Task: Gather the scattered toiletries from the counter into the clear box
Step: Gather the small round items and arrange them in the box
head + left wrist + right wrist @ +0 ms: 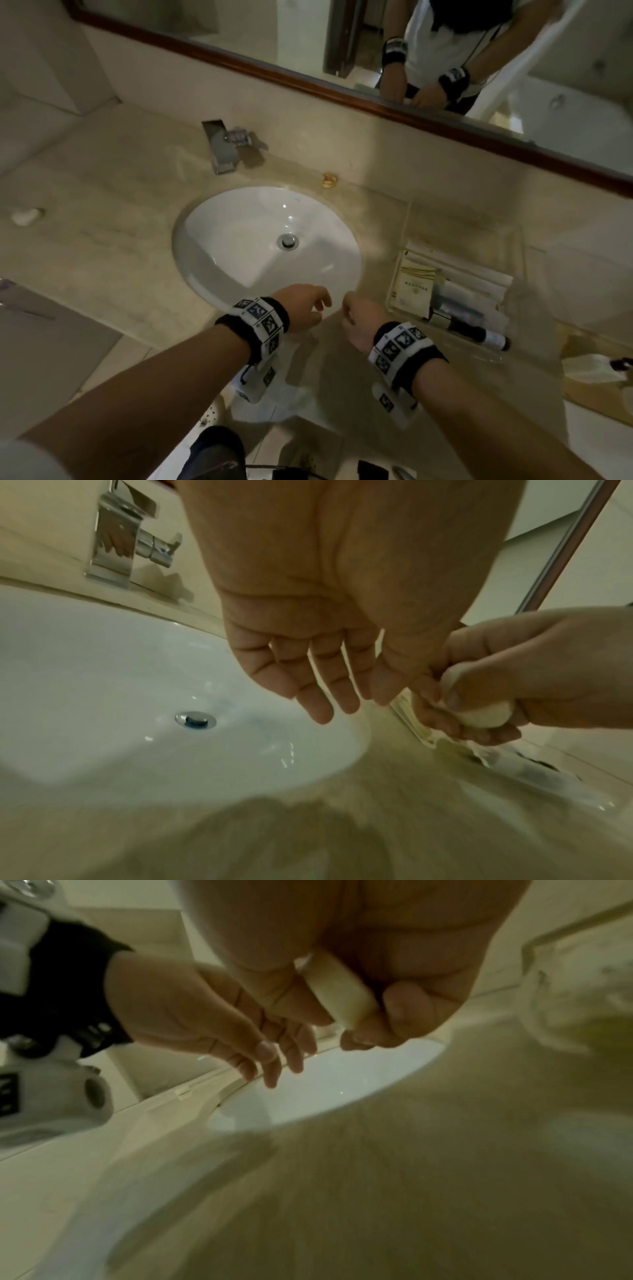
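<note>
My right hand hovers over the counter's front edge beside the sink and grips a small cream-coloured cylindrical toiletry, which also shows in the left wrist view. My left hand hangs just left of it, fingers straight and loose, holding nothing. The clear box stands on the counter to the right of both hands. It holds packets, tubes and a dark bottle. A small white toiletry lies on the counter far left.
The white sink basin lies directly ahead, with a chrome faucet behind it. A small tan object sits behind the basin's rim. A white pouch on a tray is at the far right. A framed mirror runs along the back.
</note>
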